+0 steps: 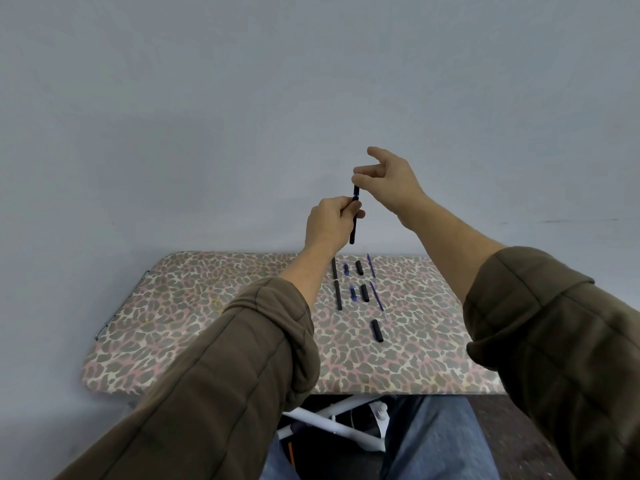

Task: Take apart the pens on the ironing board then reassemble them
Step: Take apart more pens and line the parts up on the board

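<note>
I see my left hand [329, 223] curled round the middle of a black pen [353, 230], holding it upright in the air. My right hand [388, 181], just above it, pinches the pen's top end between thumb and forefinger, with the other fingers spread loose. Below both hands, on the ironing board [194, 306], loose parts lie in rows: two black barrels [338, 295] nearest under my left wrist, then two small blue-tipped pieces [353, 293], three black caps [376, 330] and two thin blue refills [376, 299] towards my right arm.
</note>
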